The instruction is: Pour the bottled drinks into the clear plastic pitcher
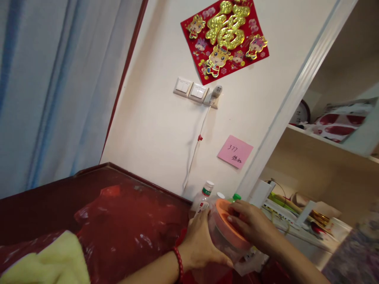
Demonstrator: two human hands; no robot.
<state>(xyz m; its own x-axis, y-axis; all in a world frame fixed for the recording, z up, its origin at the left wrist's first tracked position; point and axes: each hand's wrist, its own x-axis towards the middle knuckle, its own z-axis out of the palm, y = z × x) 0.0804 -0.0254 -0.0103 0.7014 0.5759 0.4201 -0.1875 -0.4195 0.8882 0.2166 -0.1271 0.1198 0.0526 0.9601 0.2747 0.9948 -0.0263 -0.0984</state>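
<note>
A clear plastic jar (pixel 222 245) with a wide orange lid (pixel 224 221) is tilted near the bottom of the head view. My left hand (pixel 199 241), with a red braided bracelet at the wrist, is wrapped round the jar's side. On top, my right hand (pixel 250 221) grips the lid with its fingers curled over it. What the jar holds is blurred. Right behind it stand a clear bottle with a white cap and green label (pixel 207 188) and a bottle with a green cap (pixel 236 197).
A yellow cloth (pixel 49 260) and crumpled red plastic (pixel 124 221) lie on the dark red table (pixel 97 177). A white cord (pixel 194 157) hangs from a wall socket. Shelves (pixel 331 146) with assorted items stand at the right, a blue curtain (pixel 59 79) at the left.
</note>
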